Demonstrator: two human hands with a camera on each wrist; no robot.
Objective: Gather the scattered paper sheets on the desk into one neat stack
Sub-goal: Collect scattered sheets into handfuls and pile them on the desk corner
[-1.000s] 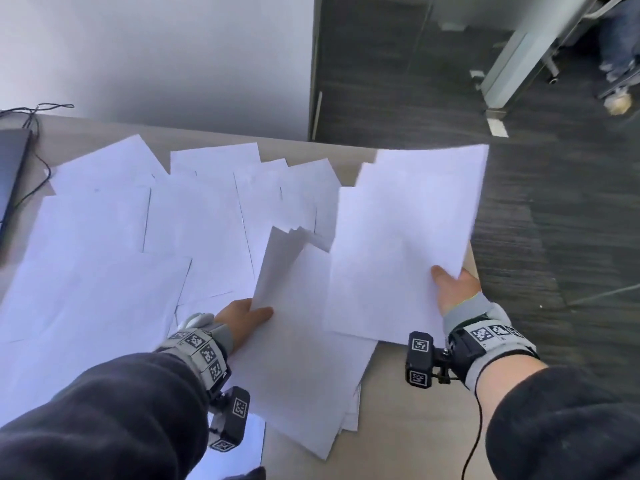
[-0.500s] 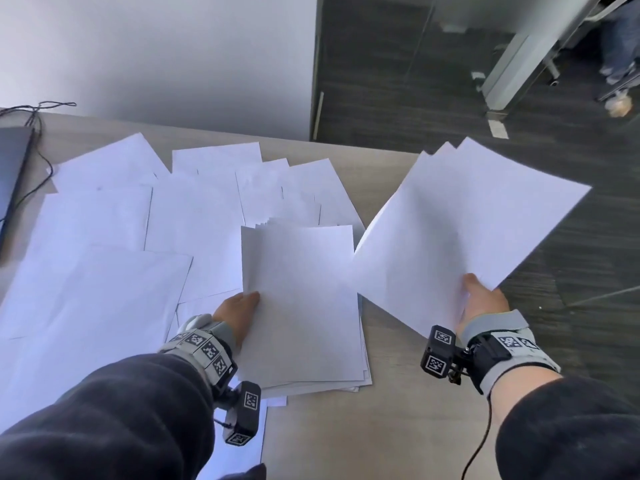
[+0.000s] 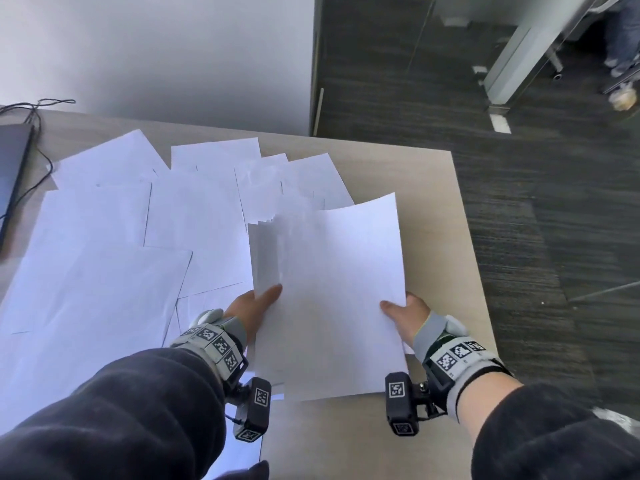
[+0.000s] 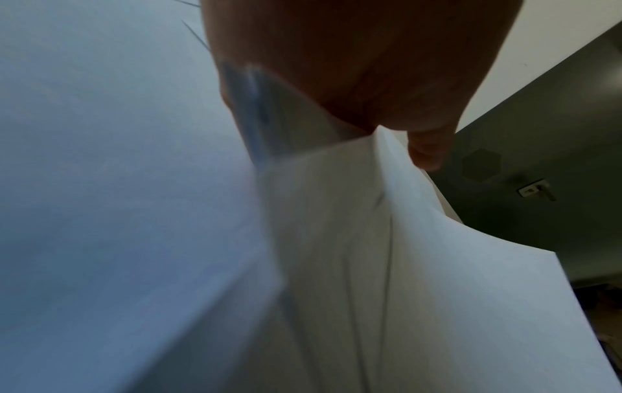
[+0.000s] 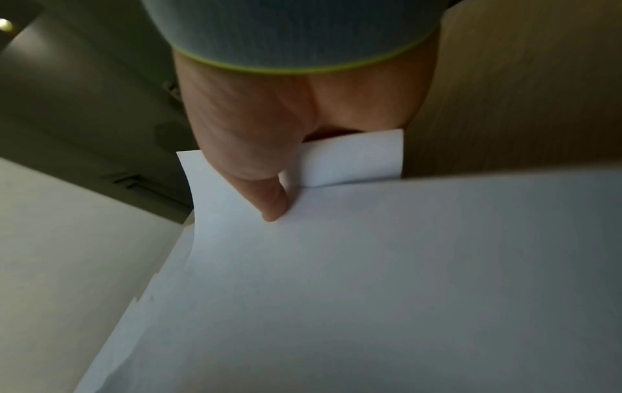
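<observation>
A bunch of white paper sheets [image 3: 329, 299] lies over the near right part of the wooden desk [image 3: 433, 209]. My left hand [image 3: 254, 311] holds its left edge, thumb on top. My right hand [image 3: 403, 315] pinches its right edge, thumb on top, as the right wrist view shows for the same sheets [image 5: 370, 279] and right hand [image 5: 266, 186]. In the left wrist view my left hand [image 4: 397, 106] pinches the sheets [image 4: 387, 266]. Several loose white sheets [image 3: 104, 237] lie scattered and overlapping across the left and middle of the desk.
A dark laptop [image 3: 10, 168] with black cables [image 3: 38, 109] sits at the desk's far left. A white wall stands behind the desk. Dark carpet [image 3: 536, 237] lies past the desk's right edge, with a person's legs [image 3: 623, 46] far off.
My right hand has brought its held sheets leftward and down onto the pile under my left hand. Both hands now hold one combined bunch.
</observation>
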